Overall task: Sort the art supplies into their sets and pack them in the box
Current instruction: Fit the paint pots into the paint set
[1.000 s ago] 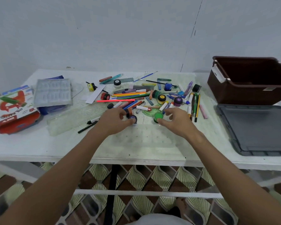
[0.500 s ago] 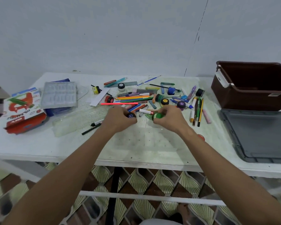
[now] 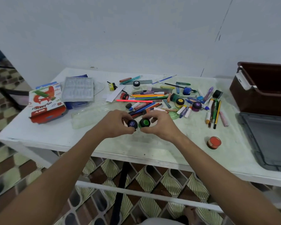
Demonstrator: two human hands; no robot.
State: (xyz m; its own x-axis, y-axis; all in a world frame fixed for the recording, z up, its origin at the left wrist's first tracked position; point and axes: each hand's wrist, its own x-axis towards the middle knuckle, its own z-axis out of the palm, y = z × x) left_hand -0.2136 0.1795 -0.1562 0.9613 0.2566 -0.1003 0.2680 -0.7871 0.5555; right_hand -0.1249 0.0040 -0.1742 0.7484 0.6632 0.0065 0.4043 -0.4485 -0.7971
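I see two small paint pots held up side by side above the counter (image 3: 68, 135), lids facing me: a purple-lidded pot (image 3: 132, 123) and a green-lidded pot (image 3: 144, 122). Behind them sprawls a pile of pens and crayons (image 3: 154, 99); the brown box (image 3: 263, 88) stands far right.

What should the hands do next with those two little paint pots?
Probably set them down beside the red-lidded pot. The left hand holds a purple-lidded pot, the right hand a green-lidded pot, so that would group matching pots.
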